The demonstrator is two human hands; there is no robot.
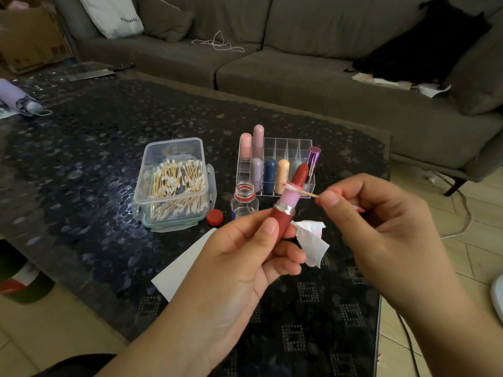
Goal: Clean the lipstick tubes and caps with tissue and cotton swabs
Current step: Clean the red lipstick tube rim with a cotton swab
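Table [81, 164] dark, patterned; sofa [299, 77] behind.

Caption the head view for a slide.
Left hand grips an open red lipstick while right hand pinches a cotton swab against its rim.

Left hand [239, 257] grips an open lipstick [285, 213]; right hand [381, 221] pinches a cotton swab [299, 190] against it.

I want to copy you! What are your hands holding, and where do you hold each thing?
The left hand holds the open lipstick tube by its red base. The right hand pinches the cotton swab by its stick's near end.
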